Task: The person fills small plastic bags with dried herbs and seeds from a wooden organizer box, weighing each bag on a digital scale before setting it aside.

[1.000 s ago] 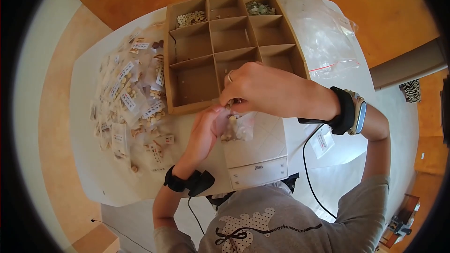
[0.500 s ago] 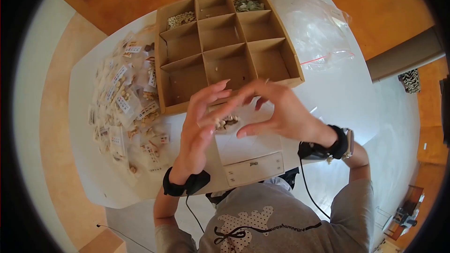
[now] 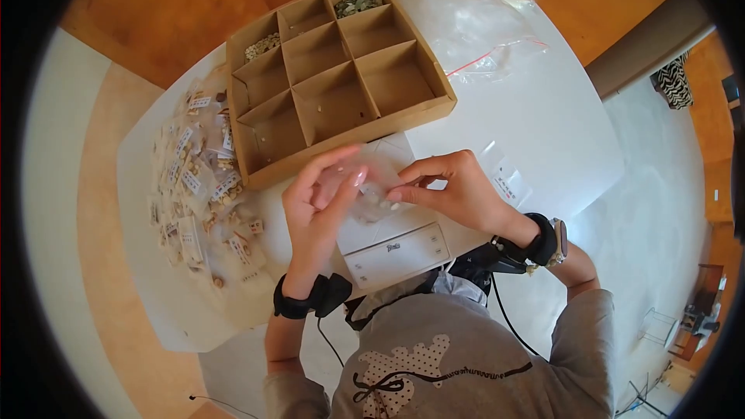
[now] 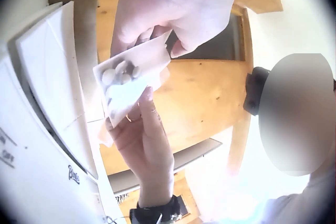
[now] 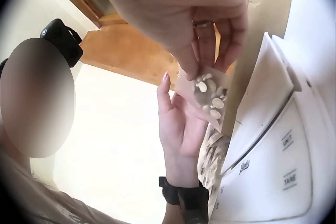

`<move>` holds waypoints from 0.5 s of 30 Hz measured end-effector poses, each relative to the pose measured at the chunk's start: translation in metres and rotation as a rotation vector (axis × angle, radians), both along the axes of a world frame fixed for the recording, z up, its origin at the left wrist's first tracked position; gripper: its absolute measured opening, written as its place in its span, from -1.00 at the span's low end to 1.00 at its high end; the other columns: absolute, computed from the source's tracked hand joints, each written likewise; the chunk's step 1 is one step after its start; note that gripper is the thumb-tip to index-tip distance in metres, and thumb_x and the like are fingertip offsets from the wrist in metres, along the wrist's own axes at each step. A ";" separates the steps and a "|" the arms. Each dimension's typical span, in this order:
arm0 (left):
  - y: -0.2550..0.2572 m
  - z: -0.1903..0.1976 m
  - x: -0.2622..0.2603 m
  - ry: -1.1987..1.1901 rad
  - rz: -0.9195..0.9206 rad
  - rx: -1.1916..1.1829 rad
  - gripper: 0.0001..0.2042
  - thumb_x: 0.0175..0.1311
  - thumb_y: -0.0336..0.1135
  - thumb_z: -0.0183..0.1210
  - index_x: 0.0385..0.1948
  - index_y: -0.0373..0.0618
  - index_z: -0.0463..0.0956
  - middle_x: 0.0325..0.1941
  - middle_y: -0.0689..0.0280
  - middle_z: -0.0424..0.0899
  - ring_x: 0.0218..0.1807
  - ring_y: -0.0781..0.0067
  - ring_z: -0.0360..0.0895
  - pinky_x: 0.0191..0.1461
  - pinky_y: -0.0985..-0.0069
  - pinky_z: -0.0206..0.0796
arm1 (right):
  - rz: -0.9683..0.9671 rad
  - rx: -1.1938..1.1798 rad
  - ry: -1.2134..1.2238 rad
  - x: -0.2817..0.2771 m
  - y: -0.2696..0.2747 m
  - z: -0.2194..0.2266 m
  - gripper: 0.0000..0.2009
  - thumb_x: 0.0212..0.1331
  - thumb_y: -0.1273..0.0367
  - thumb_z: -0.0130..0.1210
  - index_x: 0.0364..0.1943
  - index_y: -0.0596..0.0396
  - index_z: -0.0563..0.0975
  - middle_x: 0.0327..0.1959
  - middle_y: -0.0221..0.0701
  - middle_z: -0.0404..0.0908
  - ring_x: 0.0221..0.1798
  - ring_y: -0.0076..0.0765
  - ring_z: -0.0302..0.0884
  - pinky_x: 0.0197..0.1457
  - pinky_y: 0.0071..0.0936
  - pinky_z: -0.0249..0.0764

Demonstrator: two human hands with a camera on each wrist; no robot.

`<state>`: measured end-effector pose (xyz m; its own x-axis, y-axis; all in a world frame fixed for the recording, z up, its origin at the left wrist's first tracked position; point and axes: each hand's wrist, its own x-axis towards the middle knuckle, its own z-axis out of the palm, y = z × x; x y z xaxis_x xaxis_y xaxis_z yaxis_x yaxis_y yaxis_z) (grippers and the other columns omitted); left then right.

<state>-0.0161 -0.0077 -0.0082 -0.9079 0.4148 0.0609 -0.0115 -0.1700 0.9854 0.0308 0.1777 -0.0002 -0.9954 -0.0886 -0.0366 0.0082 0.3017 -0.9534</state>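
A small clear plastic bag [image 3: 374, 200] hangs above the white kitchen scale [image 3: 396, 254], with pale oval pieces and small dark bits in it. My right hand [image 3: 466, 190] pinches one edge of the bag between thumb and fingers. Facing it, my left hand [image 3: 309, 213] curves loosely at the bag's other side. In the right wrist view, the left hand [image 5: 181, 129] shows its palm, its thumb raised apart from the bag [image 5: 202, 97], which overlaps its fingers.
A divided cardboard box [image 3: 341, 136] stands behind the hands, pale pieces [image 3: 262, 46] in one compartment and green flakes [image 3: 358, 5] in another. Many labelled sachets [image 3: 190, 178] are heaped at left. One labelled sachet [image 3: 504, 177] lies at right. A large plastic bag [image 3: 442, 15] lies behind it.
The hands were together at the bag, then drew apart with curved fingers over it. Now the right hand pinches the bag in front of the left. The view has turned, shifting the box left.
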 end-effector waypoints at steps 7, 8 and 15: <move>0.026 0.011 0.031 0.215 0.044 -0.327 -0.84 0.17 -0.58 0.07 -0.23 -0.40 0.52 -0.34 0.19 0.63 -0.31 0.56 0.56 -0.21 0.68 0.37 | -0.193 -0.054 -0.022 0.066 0.026 -0.003 -0.87 0.01 0.39 0.21 -0.40 0.16 0.63 -0.48 -0.40 0.63 -0.41 -0.60 0.51 -0.25 -0.61 0.44; 0.033 0.010 0.037 0.239 0.024 -0.336 -0.85 0.17 -0.58 0.06 -0.24 -0.41 0.52 -0.37 0.18 0.63 -0.31 0.57 0.56 -0.22 0.68 0.38 | -0.256 -0.082 -0.025 0.080 0.034 -0.007 -0.87 0.03 0.38 0.20 -0.39 0.15 0.63 -0.47 -0.40 0.63 -0.41 -0.58 0.52 -0.25 -0.61 0.45; 0.106 0.000 0.102 0.360 -0.317 -0.157 -0.73 0.11 -0.57 0.12 -0.12 -0.39 0.44 -0.09 0.09 0.54 -0.07 0.38 0.49 -0.11 0.51 0.38 | -0.685 -0.127 0.039 0.199 0.076 -0.003 -0.83 0.08 0.37 0.15 -0.33 0.21 0.59 -0.42 -0.38 0.63 -0.36 -0.55 0.56 -0.23 -0.60 0.47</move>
<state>0.0856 0.0983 -0.0080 -0.6690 0.6957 0.2617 0.3063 -0.0628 0.9499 0.2297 0.2539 -0.0036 -0.8291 0.5583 -0.0309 0.1224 0.1273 -0.9843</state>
